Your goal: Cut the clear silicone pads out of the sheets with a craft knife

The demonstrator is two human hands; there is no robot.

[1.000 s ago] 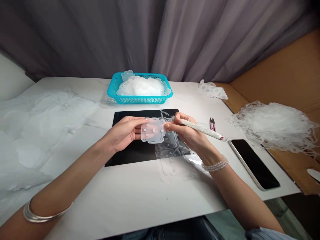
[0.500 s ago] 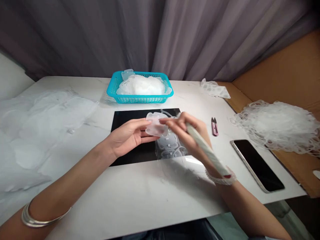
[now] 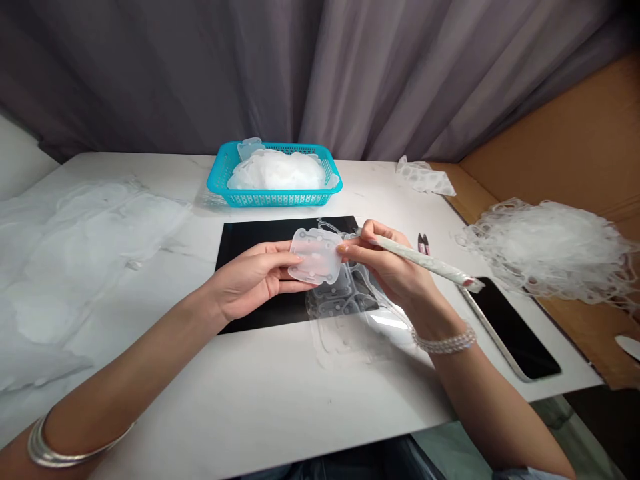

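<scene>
Translucent moulded plastic piece (image 3: 316, 256) held above a black mat (image 3: 250, 233), clamped in the left hand's grip (image 3: 253, 277), with the right hand's grip (image 3: 395, 270) closed around a white wrapped stick (image 3: 425, 260)

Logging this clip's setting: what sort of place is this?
Probably a makeshift bench for hand-finishing small parts: a blue basket and heap of translucent moulded plastic pieces, plus pink thread snips.

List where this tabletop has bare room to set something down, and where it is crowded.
Bare white tabletop lies before the black sheet, between the left forearm and right forearm, and right of the blue basket. Crowded: the left hand and right hand over the sheet, then the snips, phone and plastic tangle.
</scene>
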